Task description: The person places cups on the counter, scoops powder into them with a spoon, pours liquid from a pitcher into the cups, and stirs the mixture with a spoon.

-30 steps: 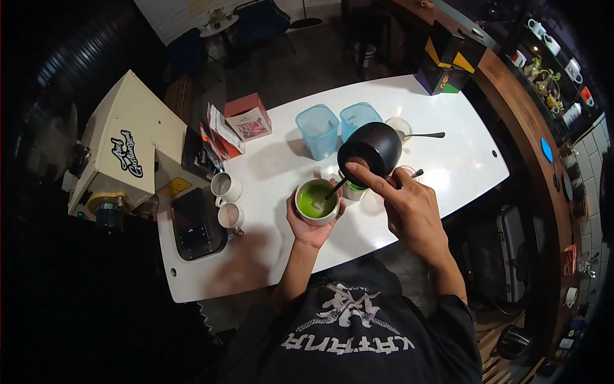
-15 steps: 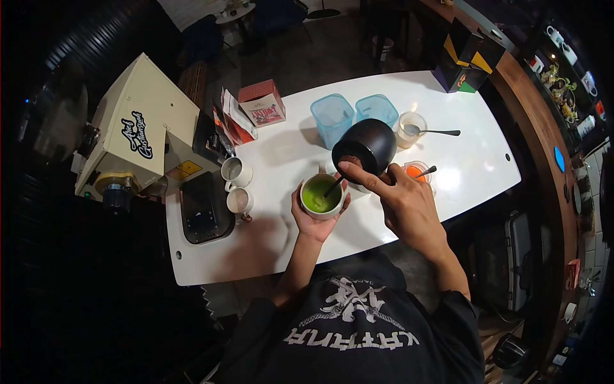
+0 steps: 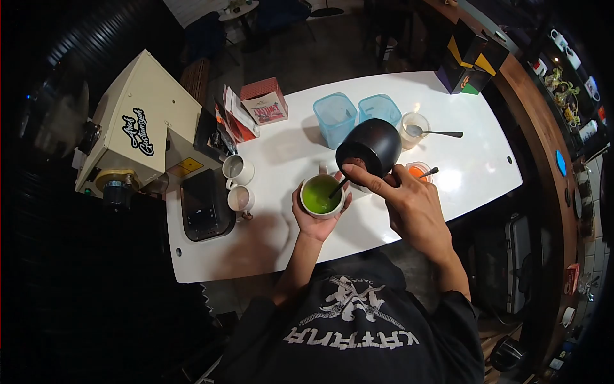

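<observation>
From where I stand, the room is dim, with a dark corrugated wall (image 3: 77, 38) on the left and a pale brick-patterned wall (image 3: 192, 8) at the far end. Dark blue chairs (image 3: 281, 18) flank a small round table (image 3: 251, 10) back there, on a dark grey floor (image 3: 300, 61). Bright light glares off the white worktop (image 3: 492, 153) with its curved edges. To my right runs a wooden counter (image 3: 528, 89); beyond it I see mugs (image 3: 558, 40), a leafy plant (image 3: 561, 86) and white wall tiles (image 3: 598, 182).
</observation>
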The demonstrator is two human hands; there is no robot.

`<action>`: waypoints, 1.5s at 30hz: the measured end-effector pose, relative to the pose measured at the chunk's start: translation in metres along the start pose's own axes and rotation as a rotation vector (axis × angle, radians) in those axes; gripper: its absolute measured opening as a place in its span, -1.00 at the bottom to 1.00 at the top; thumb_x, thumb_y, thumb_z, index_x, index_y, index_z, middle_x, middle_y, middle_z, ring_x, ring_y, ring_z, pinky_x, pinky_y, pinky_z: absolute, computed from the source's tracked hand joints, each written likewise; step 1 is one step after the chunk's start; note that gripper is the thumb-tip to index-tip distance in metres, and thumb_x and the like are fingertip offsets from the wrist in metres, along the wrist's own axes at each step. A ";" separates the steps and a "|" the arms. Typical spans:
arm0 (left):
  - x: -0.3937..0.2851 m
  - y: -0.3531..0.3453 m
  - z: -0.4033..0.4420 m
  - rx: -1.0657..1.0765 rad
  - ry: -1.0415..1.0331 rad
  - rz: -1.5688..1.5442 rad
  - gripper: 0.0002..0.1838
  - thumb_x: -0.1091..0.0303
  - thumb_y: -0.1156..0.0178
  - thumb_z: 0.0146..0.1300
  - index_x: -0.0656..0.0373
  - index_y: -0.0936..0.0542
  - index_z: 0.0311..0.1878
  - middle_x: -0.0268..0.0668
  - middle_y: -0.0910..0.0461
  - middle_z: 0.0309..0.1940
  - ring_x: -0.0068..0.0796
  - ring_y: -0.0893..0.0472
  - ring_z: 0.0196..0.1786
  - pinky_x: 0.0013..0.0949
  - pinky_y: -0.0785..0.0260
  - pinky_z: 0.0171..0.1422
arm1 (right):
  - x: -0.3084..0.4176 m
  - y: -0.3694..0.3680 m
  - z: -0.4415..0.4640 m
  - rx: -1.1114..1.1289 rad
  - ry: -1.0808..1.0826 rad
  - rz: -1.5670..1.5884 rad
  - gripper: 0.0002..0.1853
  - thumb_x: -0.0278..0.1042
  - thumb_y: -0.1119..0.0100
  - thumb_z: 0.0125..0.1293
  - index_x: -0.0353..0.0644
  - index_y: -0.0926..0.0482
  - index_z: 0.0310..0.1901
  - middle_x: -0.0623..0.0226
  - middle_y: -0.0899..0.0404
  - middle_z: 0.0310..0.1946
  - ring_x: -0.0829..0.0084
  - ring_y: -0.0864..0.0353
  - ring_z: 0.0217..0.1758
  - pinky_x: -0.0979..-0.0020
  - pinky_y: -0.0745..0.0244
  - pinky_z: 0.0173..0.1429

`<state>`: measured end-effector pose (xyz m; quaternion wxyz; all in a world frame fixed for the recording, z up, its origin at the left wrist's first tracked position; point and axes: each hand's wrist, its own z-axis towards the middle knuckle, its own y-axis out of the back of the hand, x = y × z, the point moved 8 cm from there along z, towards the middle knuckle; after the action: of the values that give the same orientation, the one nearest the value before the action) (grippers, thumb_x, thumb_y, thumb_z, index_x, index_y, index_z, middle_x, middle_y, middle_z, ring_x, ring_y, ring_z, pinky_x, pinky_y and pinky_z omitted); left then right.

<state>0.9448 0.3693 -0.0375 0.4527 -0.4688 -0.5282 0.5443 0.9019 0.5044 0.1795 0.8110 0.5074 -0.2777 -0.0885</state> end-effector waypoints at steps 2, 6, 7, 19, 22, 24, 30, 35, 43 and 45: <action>0.001 -0.001 0.001 0.005 -0.003 0.000 -0.33 -0.22 0.07 0.35 0.04 -0.49 0.33 -0.10 -0.45 0.36 -0.05 -0.38 0.43 0.11 -0.31 0.42 | 0.001 -0.002 0.002 0.002 0.001 0.010 -0.04 -0.74 -0.15 -0.01 0.55 -0.44 0.39 0.31 -0.43 -0.44 0.32 -0.53 -0.42 0.24 -0.42 -0.37; 0.002 -0.004 0.000 -0.011 -0.015 0.003 -0.34 -0.21 0.06 0.34 0.03 -0.50 0.32 -0.09 -0.44 0.36 -0.06 -0.37 0.44 0.10 -0.32 0.42 | 0.002 0.000 0.005 -0.057 0.025 0.022 -0.04 -0.74 -0.15 -0.01 0.55 -0.43 0.39 0.30 -0.43 -0.44 0.31 -0.53 -0.43 0.24 -0.42 -0.37; 0.003 -0.005 0.000 -0.010 -0.017 0.002 -0.34 -0.21 0.06 0.34 0.03 -0.50 0.32 -0.09 -0.44 0.36 -0.06 -0.37 0.44 0.10 -0.32 0.42 | 0.003 0.000 0.005 -0.061 0.025 0.013 -0.04 -0.74 -0.15 -0.01 0.55 -0.44 0.39 0.29 -0.43 -0.44 0.30 -0.53 -0.43 0.23 -0.43 -0.36; 0.004 -0.002 0.001 0.004 -0.002 -0.025 -0.34 -0.20 0.08 0.36 0.05 -0.50 0.32 -0.07 -0.40 0.39 -0.06 -0.37 0.44 0.11 -0.32 0.42 | 0.001 -0.001 0.002 -0.024 0.021 -0.043 -0.09 -0.72 -0.12 0.06 0.58 -0.45 0.38 0.32 -0.43 -0.45 0.33 -0.52 -0.44 0.26 -0.45 -0.38; 0.006 -0.007 0.001 0.030 -0.008 -0.032 -0.33 -0.19 0.08 0.37 0.11 -0.49 0.32 -0.06 -0.39 0.39 -0.05 -0.37 0.44 0.12 -0.32 0.42 | 0.001 0.001 0.002 -0.047 0.021 -0.041 -0.09 -0.72 -0.13 0.07 0.58 -0.44 0.38 0.32 -0.42 -0.45 0.33 -0.52 -0.43 0.25 -0.45 -0.37; 0.006 -0.006 0.001 0.009 -0.021 -0.033 -0.32 -0.19 0.08 0.37 0.14 -0.48 0.33 -0.05 -0.37 0.41 -0.04 -0.37 0.44 0.12 -0.32 0.42 | 0.001 0.002 0.003 -0.050 0.011 -0.048 -0.09 -0.71 -0.13 0.07 0.59 -0.44 0.38 0.32 -0.42 -0.44 0.33 -0.52 -0.42 0.25 -0.45 -0.36; 0.005 -0.001 0.000 -0.051 -0.024 -0.006 -0.32 -0.20 0.08 0.38 0.14 -0.47 0.34 -0.04 -0.34 0.43 -0.04 -0.35 0.45 0.12 -0.32 0.43 | 0.000 0.002 0.001 -0.046 0.011 -0.057 -0.08 -0.71 -0.13 0.06 0.59 -0.44 0.38 0.32 -0.43 -0.44 0.31 -0.53 -0.42 0.24 -0.46 -0.36; 0.005 0.000 0.000 -0.054 -0.025 -0.008 -0.32 -0.21 0.08 0.38 0.12 -0.46 0.34 -0.04 -0.33 0.43 -0.05 -0.35 0.45 0.11 -0.31 0.43 | -0.001 0.002 0.002 -0.050 0.009 -0.039 -0.08 -0.72 -0.13 0.05 0.58 -0.44 0.38 0.30 -0.44 -0.44 0.31 -0.54 -0.42 0.24 -0.48 -0.35; 0.006 0.001 0.001 -0.064 -0.030 0.006 -0.32 -0.20 0.10 0.38 0.10 -0.46 0.35 -0.04 -0.34 0.43 -0.04 -0.37 0.43 0.10 -0.33 0.42 | -0.004 0.000 0.000 -0.036 0.012 -0.052 -0.09 -0.72 -0.13 0.07 0.57 -0.43 0.39 0.30 -0.46 -0.44 0.31 -0.56 -0.42 0.23 -0.49 -0.36; 0.007 0.000 0.003 -0.060 -0.012 -0.013 -0.33 -0.20 0.10 0.38 0.06 -0.44 0.37 -0.04 -0.36 0.41 -0.04 -0.39 0.42 0.10 -0.33 0.41 | -0.005 0.001 0.000 -0.039 0.000 -0.043 -0.09 -0.72 -0.13 0.08 0.56 -0.42 0.40 0.30 -0.46 -0.44 0.31 -0.56 -0.42 0.22 -0.49 -0.36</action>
<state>0.9412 0.3757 -0.0374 0.4390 -0.4755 -0.5499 0.5280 0.8975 0.5070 0.1781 0.8186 0.4974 -0.2648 -0.1112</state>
